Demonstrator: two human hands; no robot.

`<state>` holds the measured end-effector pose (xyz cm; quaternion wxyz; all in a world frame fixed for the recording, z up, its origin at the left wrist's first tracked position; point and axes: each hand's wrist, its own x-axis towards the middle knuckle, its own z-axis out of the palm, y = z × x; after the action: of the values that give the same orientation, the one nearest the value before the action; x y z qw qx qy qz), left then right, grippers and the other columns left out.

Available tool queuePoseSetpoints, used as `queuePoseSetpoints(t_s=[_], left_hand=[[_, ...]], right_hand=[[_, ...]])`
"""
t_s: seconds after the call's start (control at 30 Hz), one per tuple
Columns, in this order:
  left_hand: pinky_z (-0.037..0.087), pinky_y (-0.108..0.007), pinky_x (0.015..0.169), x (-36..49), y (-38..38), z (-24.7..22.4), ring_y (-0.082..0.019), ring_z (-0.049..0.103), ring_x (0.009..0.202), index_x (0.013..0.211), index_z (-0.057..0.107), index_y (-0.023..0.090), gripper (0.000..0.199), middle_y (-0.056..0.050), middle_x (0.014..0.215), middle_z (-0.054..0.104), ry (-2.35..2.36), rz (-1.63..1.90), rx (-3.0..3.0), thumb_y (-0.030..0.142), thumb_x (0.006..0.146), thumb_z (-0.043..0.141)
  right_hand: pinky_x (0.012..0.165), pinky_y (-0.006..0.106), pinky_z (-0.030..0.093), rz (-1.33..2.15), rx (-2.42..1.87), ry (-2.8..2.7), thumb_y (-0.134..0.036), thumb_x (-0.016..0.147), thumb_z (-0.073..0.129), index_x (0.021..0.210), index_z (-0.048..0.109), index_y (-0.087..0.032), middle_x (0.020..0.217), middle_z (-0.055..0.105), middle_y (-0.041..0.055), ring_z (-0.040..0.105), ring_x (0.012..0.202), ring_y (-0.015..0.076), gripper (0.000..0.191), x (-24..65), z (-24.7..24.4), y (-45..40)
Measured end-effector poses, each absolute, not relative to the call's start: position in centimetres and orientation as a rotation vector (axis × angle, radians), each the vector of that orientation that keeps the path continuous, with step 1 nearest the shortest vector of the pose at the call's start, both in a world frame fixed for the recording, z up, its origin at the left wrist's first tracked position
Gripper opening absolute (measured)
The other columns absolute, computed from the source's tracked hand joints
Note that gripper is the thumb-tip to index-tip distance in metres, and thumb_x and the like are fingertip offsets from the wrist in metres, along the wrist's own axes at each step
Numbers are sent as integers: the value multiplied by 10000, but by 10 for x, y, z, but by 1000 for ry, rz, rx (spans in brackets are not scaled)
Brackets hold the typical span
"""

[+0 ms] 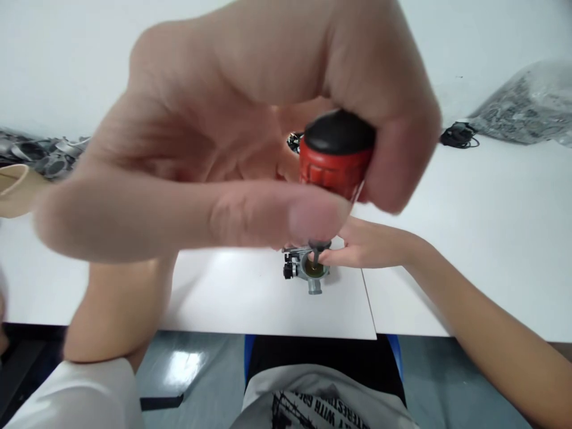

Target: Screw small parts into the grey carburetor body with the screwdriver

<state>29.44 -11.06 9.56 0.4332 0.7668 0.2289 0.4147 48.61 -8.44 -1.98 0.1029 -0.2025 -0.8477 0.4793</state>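
My left hand point(250, 137) fills the upper part of the view, its thumb and index finger closed round the red handle of a screwdriver point(335, 158) with a black end cap. The tool points down and its lower end meets a metal carburetor point(314, 287) on the white table. Over the carburetor's round opening, the tip's exact contact is hard to see. My right hand point(366, 244) reaches in from the right, its fingers at the carburetor's edge, closed against it and partly hidden behind my left hand.
Grey metal parts point(53, 158) lie at the far left beside a beige ring-shaped object point(18, 189). A clear plastic bag of small parts point(529, 107) and a black item with a cord point(459, 135) are at the back right. The white table point(223, 298) has a seam near its front edge.
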Motion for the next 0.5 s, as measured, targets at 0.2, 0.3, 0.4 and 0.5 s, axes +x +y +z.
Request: queuePoseSetpoints(t_s=[0.2,0.3,0.4,0.5], left_hand=[[523,-196,405,294,-119,101,-123,637,644,938,670,-5,546,-72,749,664,532,905,2220,500,939,463],[566,-242,504,290,-117,98,-130,641,706,948,636,61,307,-53,843,673,390,886,2206,363,897,617],[610,-270,624,286,-114,94,-129,655,776,1041,641,119,316,-31,981,668,456,946,2142,187,766,781],[587,-253,529,285,-116,92,-172,689,771,1229,514,172,506,-73,980,693,515,884,1934,123,783,749]], right_hand=[[985,375,477,1291,-549,-2436,-347,930,588,1219,592,-222,1267,594,56,568,1160,214,315,494,-14,-78],[903,334,511,1087,-579,-2329,-353,940,597,1148,620,-230,1176,642,32,604,1072,185,243,505,13,-73],[773,310,525,845,-666,-2247,-327,942,611,1016,656,-235,1006,672,8,630,874,153,126,514,58,-78],[677,321,514,621,-695,-2119,-378,949,596,961,666,-244,905,638,16,607,784,158,152,516,100,-95]])
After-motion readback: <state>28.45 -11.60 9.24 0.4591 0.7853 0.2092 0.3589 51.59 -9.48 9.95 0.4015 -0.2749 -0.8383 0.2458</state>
